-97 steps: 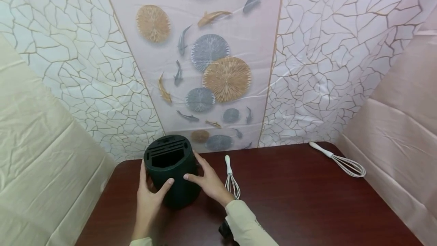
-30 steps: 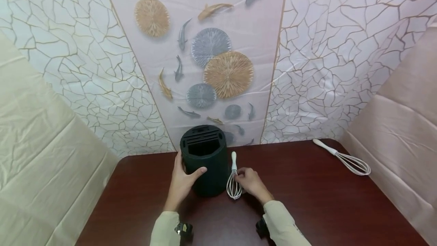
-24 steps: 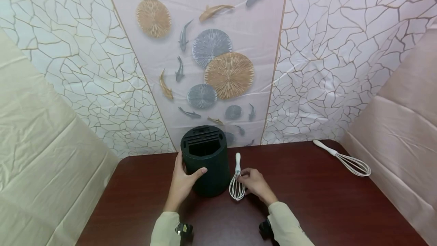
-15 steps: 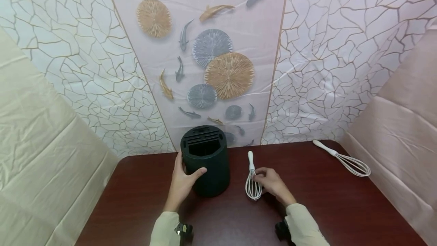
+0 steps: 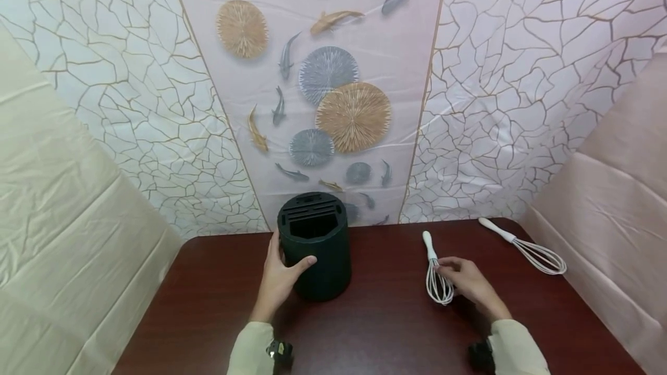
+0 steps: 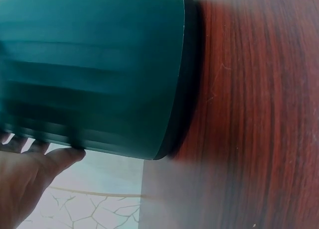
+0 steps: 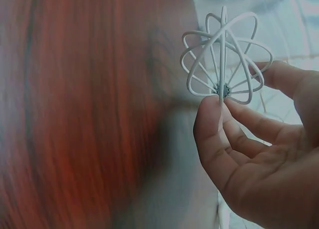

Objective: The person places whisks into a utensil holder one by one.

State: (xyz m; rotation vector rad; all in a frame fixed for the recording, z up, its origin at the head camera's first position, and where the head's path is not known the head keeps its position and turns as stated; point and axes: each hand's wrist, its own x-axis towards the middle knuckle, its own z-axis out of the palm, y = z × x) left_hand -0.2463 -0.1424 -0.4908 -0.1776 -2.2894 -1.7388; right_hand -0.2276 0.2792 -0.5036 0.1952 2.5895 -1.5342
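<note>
A dark green, round knife block [image 5: 325,274] stands upright near the back of the table, with slots and a larger opening in its top. My left hand [image 5: 280,276] grips its left side, thumb across the front and fingers partly hidden behind. In the left wrist view the block's smooth wall [image 6: 104,79] fills the upper left. To its right, my right hand [image 5: 466,281] pinches a white-handled whisk [image 5: 440,288] by its wires, handle pointing to the back. The right wrist view looks onto the wire loops [image 7: 223,50], thumb and fingers around their base.
Another whisk [image 5: 539,256] lies at the table's back right corner, to the right of my right hand. The dark red wooden table [image 5: 380,334] ends at a patterned cloth backdrop [image 5: 484,132]. Pale cloth panels [image 5: 68,236] rise at both sides.
Both hands held the knife block farther left at first, and it has shifted right. My right hand then left it, pinched the nearer whisk and carried it right, away from the block.
</note>
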